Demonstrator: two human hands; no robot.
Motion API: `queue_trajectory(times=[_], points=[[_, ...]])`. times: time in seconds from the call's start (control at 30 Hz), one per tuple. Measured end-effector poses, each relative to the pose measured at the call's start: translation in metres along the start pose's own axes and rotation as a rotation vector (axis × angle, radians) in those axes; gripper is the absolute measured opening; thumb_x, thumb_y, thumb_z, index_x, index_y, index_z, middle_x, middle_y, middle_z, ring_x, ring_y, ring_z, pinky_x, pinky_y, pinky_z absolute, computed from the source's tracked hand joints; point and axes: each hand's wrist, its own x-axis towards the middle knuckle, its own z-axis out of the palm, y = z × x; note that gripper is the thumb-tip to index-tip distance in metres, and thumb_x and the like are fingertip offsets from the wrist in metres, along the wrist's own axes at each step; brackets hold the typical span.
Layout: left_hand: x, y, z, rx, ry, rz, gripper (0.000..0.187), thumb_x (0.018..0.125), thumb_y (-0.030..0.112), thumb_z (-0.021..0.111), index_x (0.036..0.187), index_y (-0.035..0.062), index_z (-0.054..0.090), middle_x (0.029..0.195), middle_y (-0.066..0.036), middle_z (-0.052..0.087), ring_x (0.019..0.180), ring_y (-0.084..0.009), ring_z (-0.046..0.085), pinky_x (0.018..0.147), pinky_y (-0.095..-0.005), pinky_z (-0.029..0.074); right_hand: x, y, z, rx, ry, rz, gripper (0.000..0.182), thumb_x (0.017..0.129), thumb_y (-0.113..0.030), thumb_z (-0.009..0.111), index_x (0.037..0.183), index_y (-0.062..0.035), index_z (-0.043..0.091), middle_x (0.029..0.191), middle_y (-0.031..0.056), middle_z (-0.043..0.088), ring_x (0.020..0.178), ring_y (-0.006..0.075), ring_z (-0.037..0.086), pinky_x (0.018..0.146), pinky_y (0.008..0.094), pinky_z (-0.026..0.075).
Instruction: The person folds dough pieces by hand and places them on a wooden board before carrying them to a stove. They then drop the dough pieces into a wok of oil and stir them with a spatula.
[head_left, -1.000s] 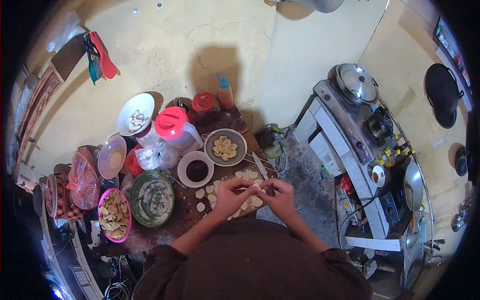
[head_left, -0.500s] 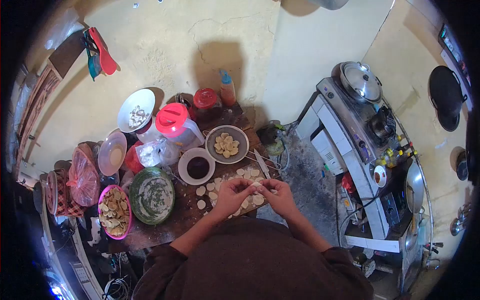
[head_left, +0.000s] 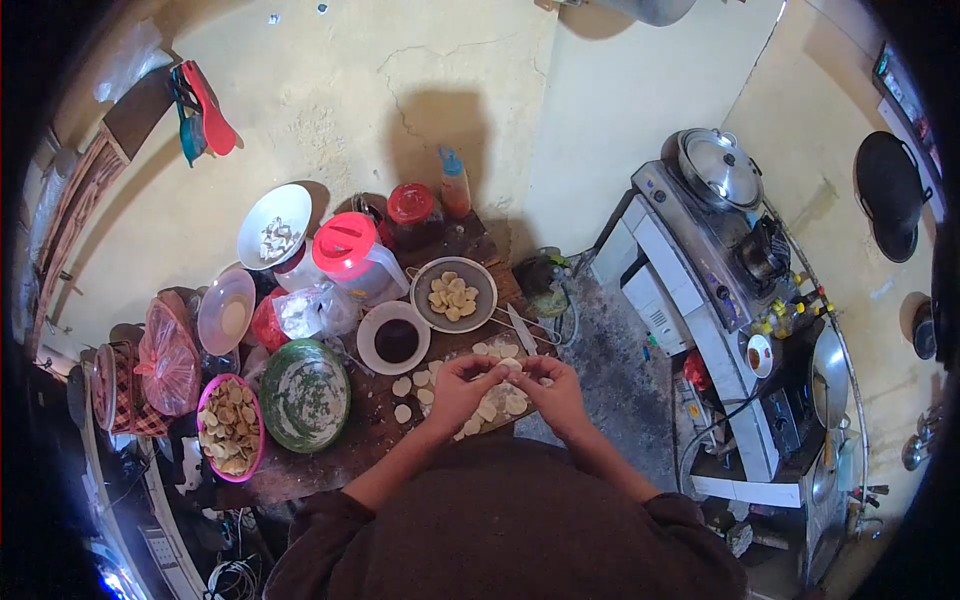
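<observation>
My left hand (head_left: 466,388) and my right hand (head_left: 555,392) meet over the front of the wooden table. Both pinch one small pale dough round (head_left: 511,366) between thumbs and fingertips, which cover much of it. Below and around them, several flat dough rounds (head_left: 402,413) lie on the floured surface. Just beyond my hands rests a knife (head_left: 521,328) with a pale blade or handle. A strainer (head_left: 487,290) holding several shaped dough pieces (head_left: 453,296) stands behind, beside a white bowl (head_left: 366,336) of dark liquid.
At left are a flour-dusted green plate (head_left: 333,425) and a pink-rimmed basket (head_left: 262,440) full of dough pieces. A red-lidded pitcher (head_left: 345,246), a jar (head_left: 411,205) and a bottle (head_left: 455,190) line the back. A stove (head_left: 690,255) with a lidded pot (head_left: 722,168) stands right.
My fingers have shifted slightly around the dough round, which stays pinched between both hands. The camera view has moved a little. The other things stay in place.
</observation>
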Motion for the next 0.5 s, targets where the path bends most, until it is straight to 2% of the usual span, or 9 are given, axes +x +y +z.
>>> queue_trajectory(times=[0.07, 0.17, 0.3, 0.4, 0.5], points=[[0.000, 0.001, 0.001, -0.086, -0.005, -0.071, 0.015, 0.080, 0.011, 0.066, 0.089, -0.0010, 0.065, 0.083, -0.005, 0.064, 0.074, -0.0076, 0.059, 0.068, -0.0209, 0.046, 0.000, -0.002, 0.001, 0.146, -0.008, 0.067, 0.019, 0.077, -0.011, 0.069, 0.091, -0.0014, 0.062, 0.073, 0.0005, 0.060, 0.066, 0.0056, 0.053, 0.058, 0.0197, 0.043], [-0.001, -0.003, -0.001, -0.020, -0.020, -0.043, 0.016, 0.081, 0.010, 0.065, 0.092, -0.0015, 0.063, 0.083, -0.005, 0.064, 0.074, -0.0088, 0.059, 0.069, -0.0218, 0.048, 0.002, 0.003, 0.002, 0.255, -0.020, 0.101, 0.018, 0.077, -0.010, 0.069, 0.091, 0.0002, 0.062, 0.078, 0.0037, 0.063, 0.069, 0.0076, 0.057, 0.061, 0.0211, 0.045], [0.002, -0.009, -0.003, -0.100, -0.051, -0.064, 0.016, 0.082, 0.010, 0.064, 0.094, -0.0013, 0.062, 0.083, -0.005, 0.064, 0.075, -0.0102, 0.060, 0.070, -0.0233, 0.049, 0.006, 0.010, 0.000, 0.260, -0.060, 0.144, 0.019, 0.078, -0.010, 0.069, 0.091, 0.0010, 0.062, 0.081, 0.0056, 0.064, 0.070, 0.0089, 0.059, 0.063, 0.0216, 0.046], [0.002, -0.008, -0.001, -0.179, -0.101, 0.007, 0.015, 0.083, 0.010, 0.062, 0.093, -0.0008, 0.061, 0.082, -0.005, 0.064, 0.076, -0.0110, 0.060, 0.071, -0.0245, 0.050, 0.007, 0.013, -0.001, 0.203, -0.092, 0.151, 0.019, 0.078, -0.011, 0.069, 0.091, 0.0012, 0.063, 0.082, 0.0057, 0.065, 0.071, 0.0086, 0.059, 0.063, 0.0212, 0.046], [0.001, -0.004, -0.002, -0.155, -0.085, -0.064, 0.013, 0.083, 0.010, 0.062, 0.090, -0.0004, 0.061, 0.081, -0.005, 0.063, 0.077, -0.0099, 0.059, 0.071, -0.0236, 0.049, 0.005, 0.002, -0.001, 0.027, -0.104, 0.146, 0.020, 0.078, -0.013, 0.069, 0.090, 0.0020, 0.064, 0.082, 0.0056, 0.065, 0.071, 0.0080, 0.059, 0.064, 0.0209, 0.046]])
